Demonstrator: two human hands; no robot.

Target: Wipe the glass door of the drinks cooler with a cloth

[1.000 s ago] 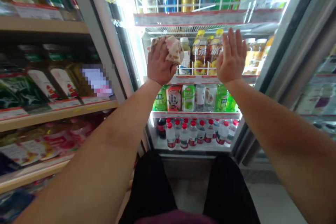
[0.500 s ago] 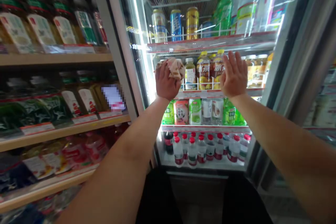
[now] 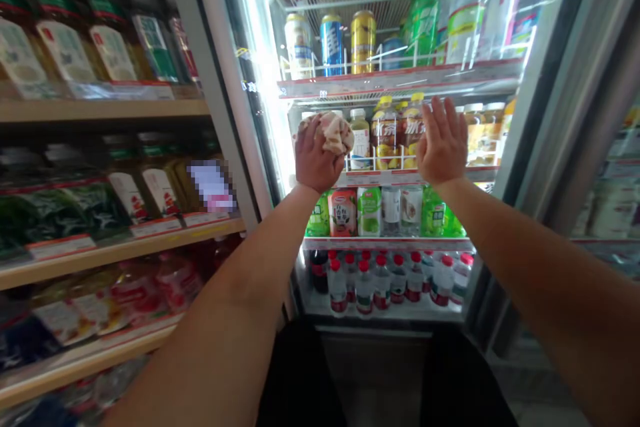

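Observation:
My left hand (image 3: 313, 159) is closed around a crumpled pink-and-white cloth (image 3: 334, 130), held up against the glass door (image 3: 260, 47) of a lit drinks fridge. My right hand (image 3: 442, 141) is open, fingers stretched up and palm flat against the same glass, level with the shelf of tea bottles (image 3: 394, 132). Both arms reach forward from the bottom corners of the view.
Inside the fridge stand cans (image 3: 334, 43) on the upper shelf, green bottles (image 3: 434, 213) lower, and red-capped water bottles (image 3: 380, 277) at the bottom. A wooden shelf unit (image 3: 115, 110) with jars and packets stands at left. A second fridge door's frame (image 3: 575, 113) is at right.
The view has tilted upward, showing more of the fridge's upper shelves. Both hands stay on the glass at about the same places; the cloth shifted slightly.

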